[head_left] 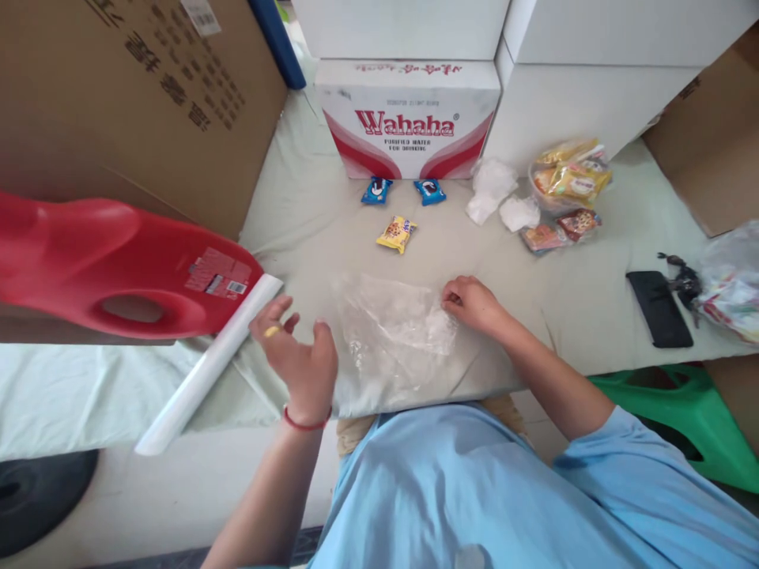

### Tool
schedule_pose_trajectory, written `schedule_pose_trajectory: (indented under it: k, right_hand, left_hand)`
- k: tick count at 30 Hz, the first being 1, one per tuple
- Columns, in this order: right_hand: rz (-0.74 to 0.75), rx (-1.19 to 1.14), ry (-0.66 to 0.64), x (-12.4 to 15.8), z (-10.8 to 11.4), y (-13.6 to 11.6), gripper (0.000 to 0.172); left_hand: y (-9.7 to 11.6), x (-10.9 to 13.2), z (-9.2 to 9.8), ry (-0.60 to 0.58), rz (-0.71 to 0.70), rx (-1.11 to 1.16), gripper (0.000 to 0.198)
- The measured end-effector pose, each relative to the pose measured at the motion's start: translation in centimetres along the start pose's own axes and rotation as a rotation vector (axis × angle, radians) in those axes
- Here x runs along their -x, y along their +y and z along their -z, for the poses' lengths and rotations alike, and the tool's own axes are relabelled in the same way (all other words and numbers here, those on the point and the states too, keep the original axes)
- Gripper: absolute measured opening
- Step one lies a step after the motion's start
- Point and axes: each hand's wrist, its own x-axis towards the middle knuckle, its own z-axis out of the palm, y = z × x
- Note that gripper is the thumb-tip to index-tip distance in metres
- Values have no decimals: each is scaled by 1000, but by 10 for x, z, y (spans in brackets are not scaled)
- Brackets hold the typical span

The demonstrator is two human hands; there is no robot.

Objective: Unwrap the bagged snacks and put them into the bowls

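Plastic (pixel 403 336), clear and crumpled, lies on the cloth-covered worktop (pixel 308 213) directly in front of the person; bag or loose sheet, cannot tell. Right hand (pixel 471 303): thumb and fingers drawn together, pinching its right edge. Left hand (pixel 302 352): raised, fingers apart and half curled, holding nothing, near the white roll (pixel 207 370); contact uncertain. Progress, judged from here: plastic laid out, not smoothed; folds and wrinkles show throughout. Two blue packets (pixel 376 190) sit by the water box (pixel 409 130), one yellow packet (pixel 397 235) nearer the plastic; all three lie outside it, no hand on them. Brown packet (pixel 579 224) lies beside the bowl (pixel 539 186) of snacks (pixel 578 182) at right. Completion: cannot tell.
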Motion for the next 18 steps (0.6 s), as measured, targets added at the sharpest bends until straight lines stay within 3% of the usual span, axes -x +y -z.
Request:
schedule_pose_trajectory:
  k: [1, 3, 5, 7, 13, 18]
  right_hand:
    - [3, -33, 12, 2, -1, 0, 9]
    - [3, -138, 21, 5, -1, 3, 7]
    - [-37, -315, -3, 4, 3, 8, 5]
    - [-106, -529, -42, 1, 11, 15, 15]
    - [-237, -890, -108, -9, 48, 28, 40]
    - [-319, -883, 16, -26, 67, 43, 41]
  left_hand:
    - [9, 11, 3, -23, -127, -14, 35]
    - [21, 36, 4, -285, -400, -52, 20]
    - [23, 60, -1, -511, -568, -156, 22]
    - [14, 77, -7, -640, -639, -286, 33]
    - [-25, 86, -2, -802, -746, -391, 52]
    - [-33, 78, 6, -855, -784, -320, 56]
